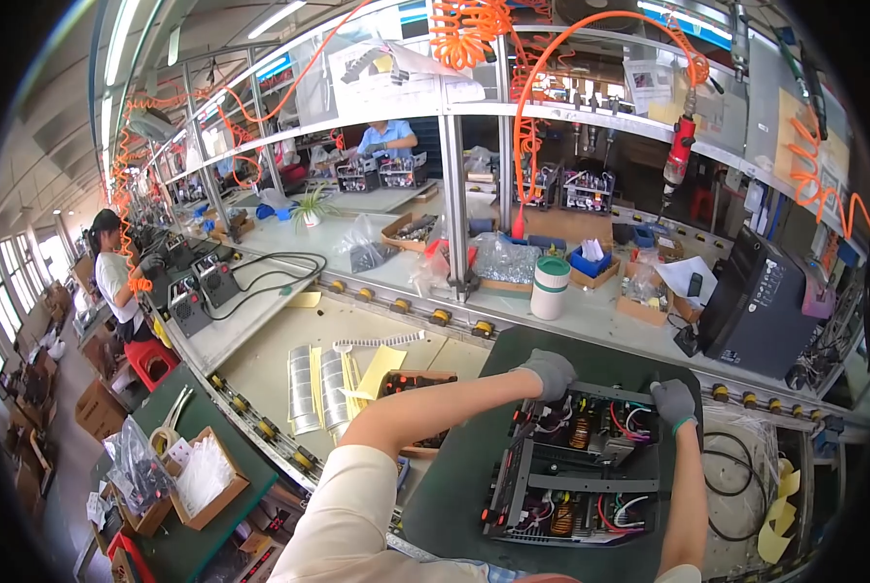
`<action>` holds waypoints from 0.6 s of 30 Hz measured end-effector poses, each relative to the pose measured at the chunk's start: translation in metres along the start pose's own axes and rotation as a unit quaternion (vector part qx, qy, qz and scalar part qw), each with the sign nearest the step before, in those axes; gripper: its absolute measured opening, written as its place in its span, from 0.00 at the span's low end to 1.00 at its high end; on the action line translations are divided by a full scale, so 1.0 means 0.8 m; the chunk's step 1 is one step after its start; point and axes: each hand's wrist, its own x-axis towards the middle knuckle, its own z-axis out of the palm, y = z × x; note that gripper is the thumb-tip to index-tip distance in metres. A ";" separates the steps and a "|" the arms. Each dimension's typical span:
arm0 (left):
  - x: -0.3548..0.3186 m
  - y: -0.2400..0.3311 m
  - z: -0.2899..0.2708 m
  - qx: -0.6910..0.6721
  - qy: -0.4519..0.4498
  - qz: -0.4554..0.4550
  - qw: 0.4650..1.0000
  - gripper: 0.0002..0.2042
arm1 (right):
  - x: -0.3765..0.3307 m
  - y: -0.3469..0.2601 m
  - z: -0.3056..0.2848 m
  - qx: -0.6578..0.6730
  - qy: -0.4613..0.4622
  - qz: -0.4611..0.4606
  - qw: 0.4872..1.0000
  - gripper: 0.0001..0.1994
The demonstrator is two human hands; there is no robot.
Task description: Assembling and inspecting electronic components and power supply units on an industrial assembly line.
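Two open black machine units [576, 505] lie one behind the other on a dark green mat [445, 510] in front of me. Copper coils, heatsink fins and red, white and black wires show inside them. My left hand [550, 374], in a grey glove, is closed at the far left corner of the farther unit [591, 420]; its fingertips are partly hidden. At that unit's far right corner, my right hand [673, 400], also gloved, has its fingers curled against the edge. A dark metal bar [591, 483] runs across the nearer unit.
Left of the mat lie silver label rolls [304, 389] and a box of black parts [420, 381]. Behind stand a white-green canister [550, 289] and a black computer tower [761, 301]. A red power screwdriver [680, 154] hangs overhead. Two other people [114, 277] [388, 139] are farther off.
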 end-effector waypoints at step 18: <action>-0.009 -0.007 0.118 0.133 0.536 0.181 0.814 0.12 | -0.214 -0.084 -0.156 0.175 0.392 -0.002 0.903 0.19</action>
